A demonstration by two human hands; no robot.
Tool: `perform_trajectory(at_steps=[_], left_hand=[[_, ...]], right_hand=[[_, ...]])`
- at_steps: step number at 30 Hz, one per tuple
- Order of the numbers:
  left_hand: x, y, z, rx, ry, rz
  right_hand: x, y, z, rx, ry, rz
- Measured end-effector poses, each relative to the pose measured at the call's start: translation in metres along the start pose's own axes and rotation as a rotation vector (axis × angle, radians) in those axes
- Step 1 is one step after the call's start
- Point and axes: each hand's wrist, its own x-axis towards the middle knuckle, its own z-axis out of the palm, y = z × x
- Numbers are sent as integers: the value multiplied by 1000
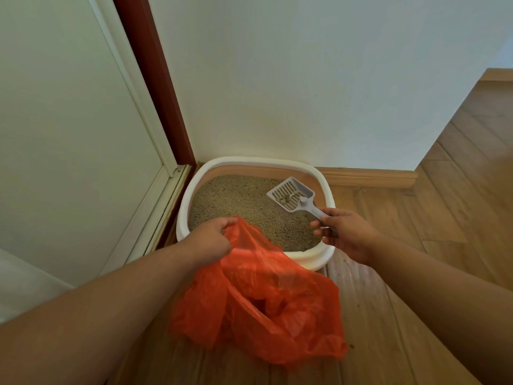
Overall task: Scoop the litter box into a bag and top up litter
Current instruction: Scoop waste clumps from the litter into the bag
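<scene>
A white-rimmed litter box (191, 187) with a pinkish inner wall sits in the corner, filled with beige litter (241, 201). My right hand (344, 234) grips the handle of a grey slotted scoop (291, 194), held above the litter at the box's right side with a few clumps in it. My left hand (211, 240) grips the rim of an orange plastic bag (263, 307) at the box's near edge. The bag hangs open over the floor in front of the box.
A white wall (305, 93) stands behind the box, with a wooden skirting board (369, 176). A white door (69, 148) and dark red frame (155, 87) rise on the left. Wooden floor (444, 204) spreads right, with a few litter grains near the bag.
</scene>
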Motion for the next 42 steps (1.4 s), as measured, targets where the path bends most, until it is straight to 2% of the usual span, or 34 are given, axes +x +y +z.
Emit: perform_trajectory(at_steps=[13,32,37,42], left_hand=[[4,5,4,27,-11,18],[2,3,1,21,-10,-19],[4,2,-2,35,-34,-33],[2,2,-6,20,-93,-66]], right_hand=[[-8,-2,0,-56,-14,-1],[-9,-8,1,-11,-78,-31],[-11,-10,2,-17,-122,-33],[-17,-21,2,-21,-154,-112]])
